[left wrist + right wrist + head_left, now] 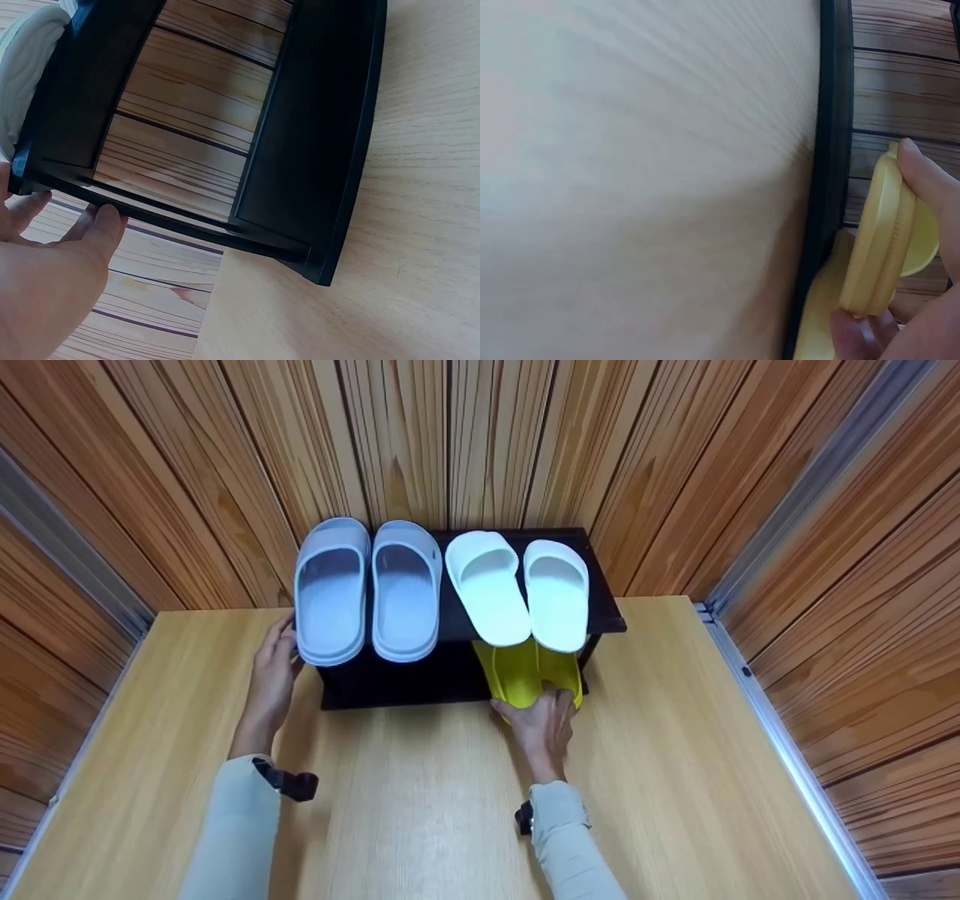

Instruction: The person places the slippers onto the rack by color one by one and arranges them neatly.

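A black two-tier shoe rack (465,619) stands against the plank-patterned wall. My left hand (274,675) holds its left end; in the left wrist view, the thumb and fingers of that hand (56,277) are at the rack's side rail (172,225). My right hand (540,727) grips the heel end of the left yellow slipper (517,682) at the lower shelf's right side. Seen from the right wrist, this yellow slipper (881,240) sits between thumb and fingers. The other yellow slipper (821,315) lies beside it, partly behind the hand in the head view.
Two grey-blue slippers (330,600) stand at the left of the top shelf, and two white slippers (491,592) at its right. The white ones cover part of the yellow pair. Wooden floorboard (420,810) lies in front; side walls (862,660) have metal edging.
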The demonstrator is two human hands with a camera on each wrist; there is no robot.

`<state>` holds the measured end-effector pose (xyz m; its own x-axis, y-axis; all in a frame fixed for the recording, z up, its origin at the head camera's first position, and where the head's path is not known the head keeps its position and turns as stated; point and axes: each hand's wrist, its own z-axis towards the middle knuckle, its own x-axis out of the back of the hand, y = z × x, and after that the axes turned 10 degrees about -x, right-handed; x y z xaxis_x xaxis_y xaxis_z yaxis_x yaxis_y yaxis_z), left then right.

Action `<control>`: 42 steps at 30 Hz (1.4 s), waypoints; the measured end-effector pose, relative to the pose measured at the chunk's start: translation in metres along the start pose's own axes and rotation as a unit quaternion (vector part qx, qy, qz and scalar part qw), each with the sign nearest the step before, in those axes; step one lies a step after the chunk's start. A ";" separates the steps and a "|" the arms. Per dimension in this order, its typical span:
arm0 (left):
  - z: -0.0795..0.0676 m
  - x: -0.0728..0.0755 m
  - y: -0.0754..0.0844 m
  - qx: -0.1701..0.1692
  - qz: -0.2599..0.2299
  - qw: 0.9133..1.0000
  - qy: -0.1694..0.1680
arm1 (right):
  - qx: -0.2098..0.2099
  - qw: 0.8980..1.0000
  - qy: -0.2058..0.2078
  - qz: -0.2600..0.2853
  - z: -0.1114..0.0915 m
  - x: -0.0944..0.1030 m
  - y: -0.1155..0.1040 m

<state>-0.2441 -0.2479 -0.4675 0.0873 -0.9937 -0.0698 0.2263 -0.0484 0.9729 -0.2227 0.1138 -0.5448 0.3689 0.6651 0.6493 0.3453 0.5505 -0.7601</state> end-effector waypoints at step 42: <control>0.000 -0.002 0.001 0.006 0.000 1.000 0.008 | -0.019 0.999 0.038 -0.006 -0.007 -0.032 -0.001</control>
<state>-0.2438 -0.2458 -0.4667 0.1031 -0.9920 -0.0724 0.2144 -0.0489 0.9755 -0.2292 0.0883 -0.5644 0.4293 0.6171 0.6595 0.3815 0.5380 -0.7517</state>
